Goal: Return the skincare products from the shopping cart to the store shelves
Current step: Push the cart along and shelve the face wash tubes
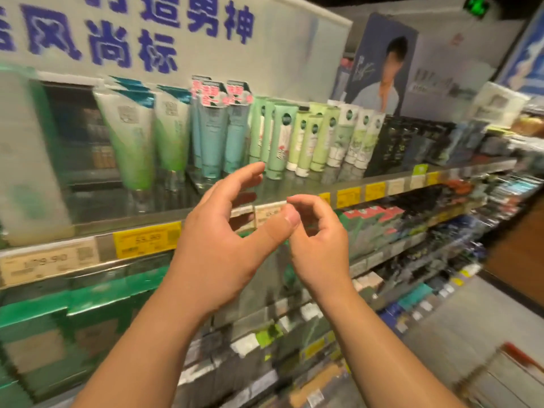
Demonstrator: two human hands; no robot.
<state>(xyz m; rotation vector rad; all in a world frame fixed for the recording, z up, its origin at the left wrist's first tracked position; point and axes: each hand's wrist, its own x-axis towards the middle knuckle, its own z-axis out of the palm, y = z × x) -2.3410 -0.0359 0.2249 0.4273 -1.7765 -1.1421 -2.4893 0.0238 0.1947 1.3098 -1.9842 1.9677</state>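
Both my hands are raised in front of the top shelf (294, 187) and hold nothing. My left hand (223, 234) has its fingers spread and loosely bent, the fingertips just short of a green tube (279, 139). My right hand (318, 240) sits beside it with fingers loosely curled, empty. Rows of upright tubes fill the shelf: white-green tubes (132, 136) at left, blue tubes (215, 134) in the middle, pale green tubes (312, 139) and white tubes (353, 136) to the right. A corner of the shopping cart (512, 375) shows at the lower right.
Price tags (147, 238) line the shelf edge. Green boxes (59, 316) sit on the shelf below at left, and dark boxed products (412, 142) run off to the right. A poster of a person (382, 69) stands above the shelf. The aisle floor (459, 319) lies at right.
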